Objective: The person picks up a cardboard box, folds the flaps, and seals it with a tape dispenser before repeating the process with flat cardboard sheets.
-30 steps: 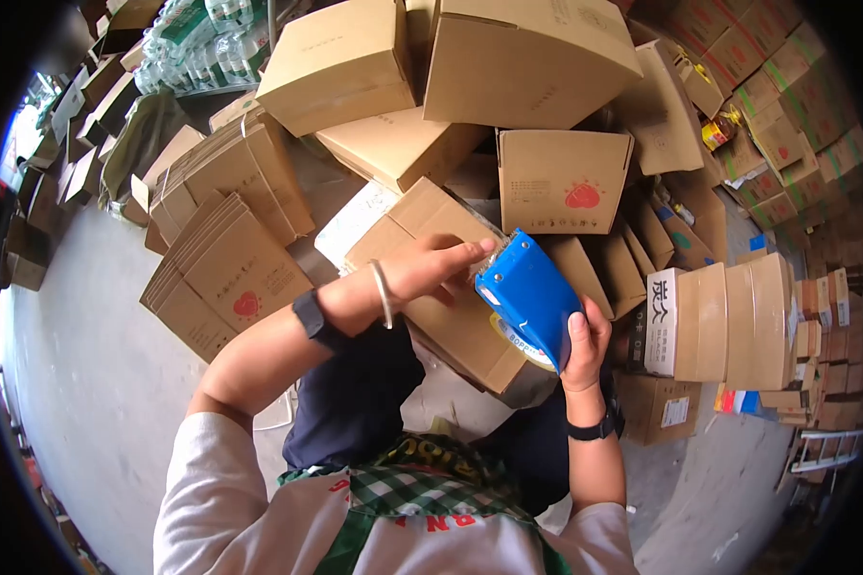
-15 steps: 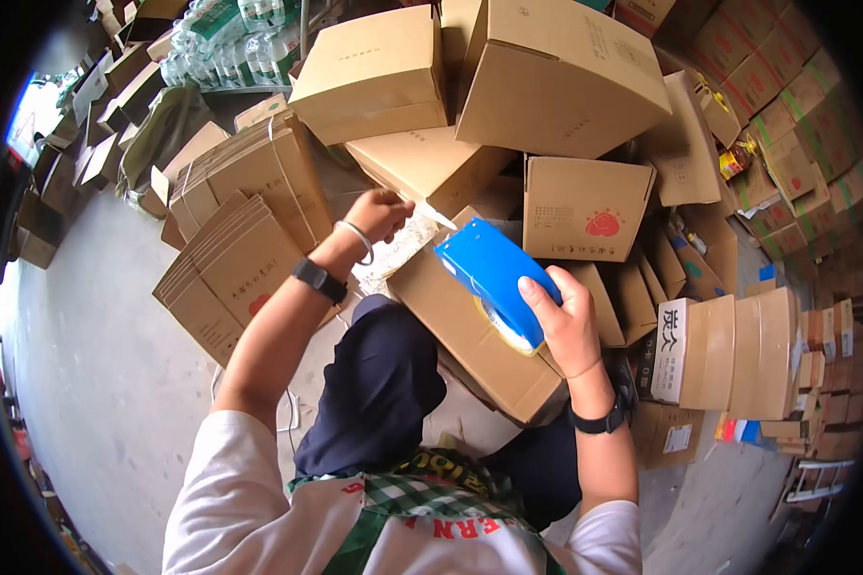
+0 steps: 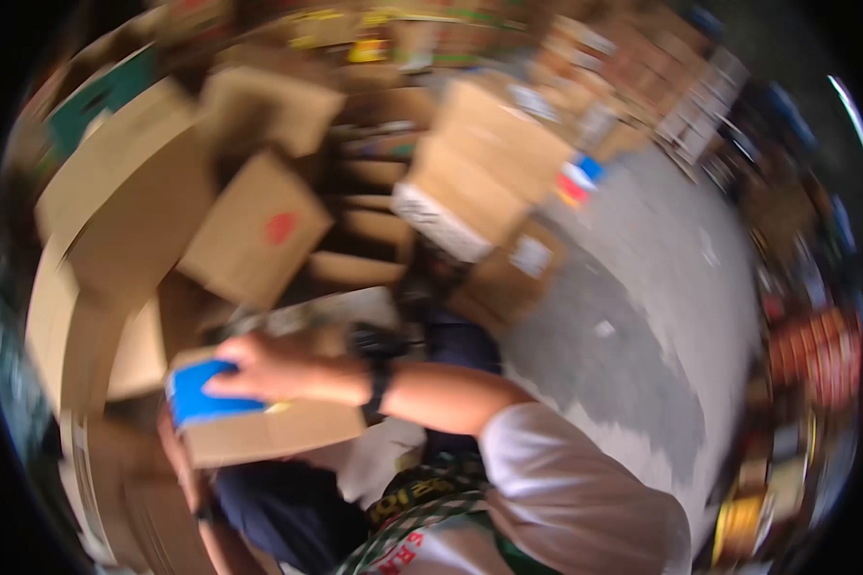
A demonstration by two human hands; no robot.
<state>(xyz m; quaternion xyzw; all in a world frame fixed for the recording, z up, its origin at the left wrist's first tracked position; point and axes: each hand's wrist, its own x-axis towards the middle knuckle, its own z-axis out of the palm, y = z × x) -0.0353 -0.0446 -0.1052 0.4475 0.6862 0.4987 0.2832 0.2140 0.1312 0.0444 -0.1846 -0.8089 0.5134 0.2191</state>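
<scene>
My right hand (image 3: 259,368) grips a blue tape dispenser (image 3: 201,393), its thumb and fingers closed over the body. The dispenser is pressed low against the top of a brown cardboard box (image 3: 288,433) beside my knees. At the far left side of that box is my left hand (image 3: 174,443), close to the dispenser's end. Its fingers are smeared by motion and partly hidden, so their grip does not show. The roll of tape is mostly out of sight beneath my right hand.
A box with a red print (image 3: 264,230) and large cartons (image 3: 129,201) are piled on the left. Taped cartons (image 3: 489,163) stand beyond my right arm. Grey concrete floor (image 3: 633,287) with a dark patch runs along the right. Red packs (image 3: 815,355) sit at the far right.
The view has swung to the right and blurred. My right hand has brought the tape dispenser down onto the box. My left hand has gone from above the boxes to the box's side.
</scene>
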